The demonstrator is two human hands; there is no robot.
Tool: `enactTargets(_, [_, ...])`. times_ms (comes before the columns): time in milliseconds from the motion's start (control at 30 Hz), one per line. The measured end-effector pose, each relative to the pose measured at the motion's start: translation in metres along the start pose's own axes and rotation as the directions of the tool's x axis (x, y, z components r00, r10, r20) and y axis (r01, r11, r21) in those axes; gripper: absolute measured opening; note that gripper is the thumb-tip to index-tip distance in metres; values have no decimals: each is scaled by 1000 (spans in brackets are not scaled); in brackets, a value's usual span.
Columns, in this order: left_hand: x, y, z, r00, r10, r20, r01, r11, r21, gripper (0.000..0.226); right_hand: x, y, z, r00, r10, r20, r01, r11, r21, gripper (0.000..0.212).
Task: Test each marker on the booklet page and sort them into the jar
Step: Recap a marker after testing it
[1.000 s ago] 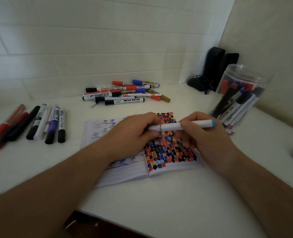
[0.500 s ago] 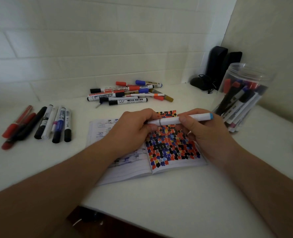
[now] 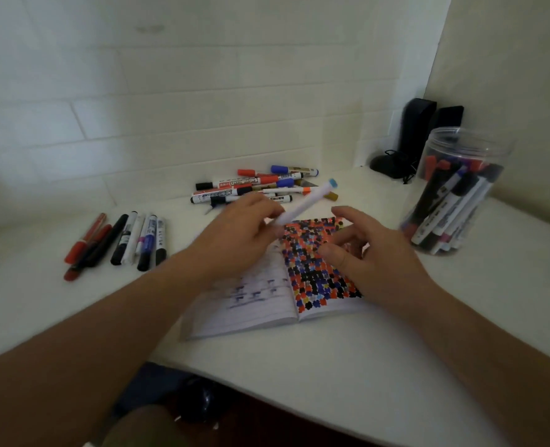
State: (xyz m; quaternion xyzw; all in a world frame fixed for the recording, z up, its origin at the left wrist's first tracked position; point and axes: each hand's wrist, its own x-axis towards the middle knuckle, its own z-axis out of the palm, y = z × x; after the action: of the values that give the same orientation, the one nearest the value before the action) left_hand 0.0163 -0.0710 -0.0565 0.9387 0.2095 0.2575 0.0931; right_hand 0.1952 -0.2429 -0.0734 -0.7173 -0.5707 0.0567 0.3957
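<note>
**White plastic marker, light and stiff, gripped low**

White marker, blue end cap up, slanting above the booklet, pinched at its lower end by the left hand. Right hand loosely spread over the dotted page, gripping nothing. Probably smooth, slippery, near weightless; best taken mid-barrel. Jar well right, already part full; untested markers heaped behind.

Beside the lined paper booklet stands a clear, glossy plastic jar. Under the booklet, the white tabletop looks smooth and matt. Behind it, the wall tiles look faintly glossy.
</note>
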Motion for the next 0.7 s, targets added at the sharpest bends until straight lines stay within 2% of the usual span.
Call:
enactTargets(100, [-13,-31,-32,961,-274,-42,276,959,62,40,-7,-5,4,984,-156,87,173,951,-255,65])
enactTargets(167, [-22,-47,-47,923,-384,-8,375,895,241,46,-10,-12,10,946,-264,187,310,906,-288,64])
enactTargets(267, [-30,-58,-53,872,-484,75,380,765,520,32,-9,-15,17,929,-270,253,338,898,-282,59])
enactTargets(367, [-34,-64,-49,860,-503,83,335,681,651,37,-8,-9,17,949,-227,217,289,905,-314,56])
enactTargets(467, [-32,-70,-48,847,-520,112,309,653,692,39,-8,-4,16,964,-188,190,238,926,-292,55])
enactTargets(600, [-24,-77,-50,811,-570,130,334,634,697,22,-8,-5,14,970,-171,171,210,947,-245,58])
enactTargets(700, [-8,-77,-48,799,-593,102,373,621,689,18,-5,-7,11,971,-148,189,192,951,-243,64])
